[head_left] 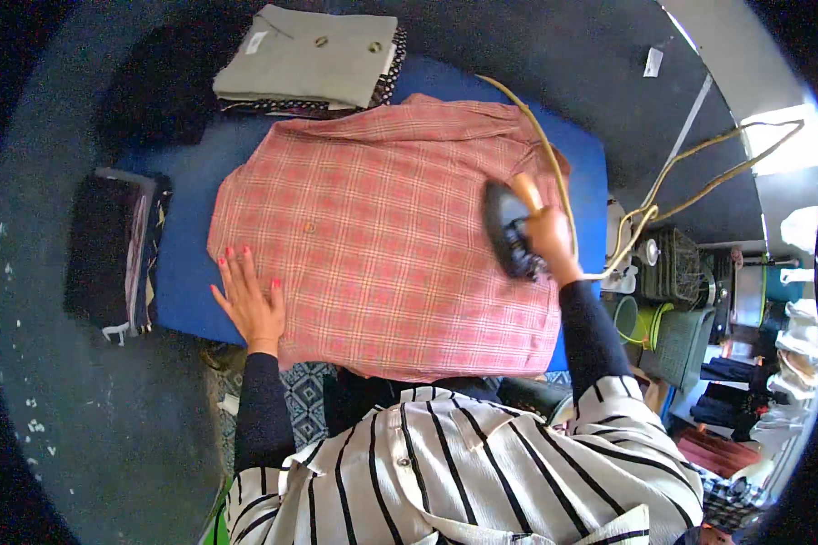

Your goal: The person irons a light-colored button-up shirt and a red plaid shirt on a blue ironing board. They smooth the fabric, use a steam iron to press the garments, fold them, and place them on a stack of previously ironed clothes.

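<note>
A pink plaid shirt (382,218) lies spread out, its body wide and mostly smooth, with some folds along the far edge. Under it is a blue padded ironing surface (186,263). My left hand (250,295) rests flat on the shirt's near left edge, fingers spread. Over on the right side of the shirt, my right hand (550,238) is wrapped round the handle of a dark clothes iron (503,222), which is slightly blurred. The iron's soleplate is hidden beneath it. A tan cord (554,159) loops from near the iron toward the right.
Folded clothes with a grey garment on top (323,59) sit at the back left. Another stack of dark folded clothes (109,250) stands at the left edge. To the right are baskets (682,345), a wire rack (673,263) and hanging or piled clothes (718,445). A patterned rug (306,400) shows below.
</note>
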`<control>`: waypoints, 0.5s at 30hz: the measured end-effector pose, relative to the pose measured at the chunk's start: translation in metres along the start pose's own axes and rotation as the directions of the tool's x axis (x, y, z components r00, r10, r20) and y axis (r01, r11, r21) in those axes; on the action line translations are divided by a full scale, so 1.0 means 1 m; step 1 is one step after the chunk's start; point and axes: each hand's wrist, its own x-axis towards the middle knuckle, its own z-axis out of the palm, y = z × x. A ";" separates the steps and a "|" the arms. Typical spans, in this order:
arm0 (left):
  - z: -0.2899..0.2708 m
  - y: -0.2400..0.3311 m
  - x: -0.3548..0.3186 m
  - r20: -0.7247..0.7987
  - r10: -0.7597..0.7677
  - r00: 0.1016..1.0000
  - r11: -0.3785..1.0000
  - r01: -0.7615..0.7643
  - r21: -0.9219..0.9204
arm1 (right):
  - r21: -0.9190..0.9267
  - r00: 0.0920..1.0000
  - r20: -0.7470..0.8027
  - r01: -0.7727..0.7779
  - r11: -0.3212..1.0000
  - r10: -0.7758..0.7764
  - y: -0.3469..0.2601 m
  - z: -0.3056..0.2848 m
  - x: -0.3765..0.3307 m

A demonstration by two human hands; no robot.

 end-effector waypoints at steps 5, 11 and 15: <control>0.004 -0.003 0.001 -0.013 0.005 1.000 1.000 -0.005 0.016 | -0.002 0.944 -0.026 -0.328 0.945 0.328 0.066 -0.016 0.113; 0.004 0.002 0.003 -0.031 0.033 0.999 0.999 -0.033 0.007 | -0.083 0.993 -0.093 0.058 0.995 -0.066 0.095 -0.028 0.115; 0.007 -0.005 -0.001 -0.065 0.035 0.997 0.999 -0.032 0.035 | -0.090 0.972 0.217 0.113 0.989 -0.091 0.008 -0.047 -0.040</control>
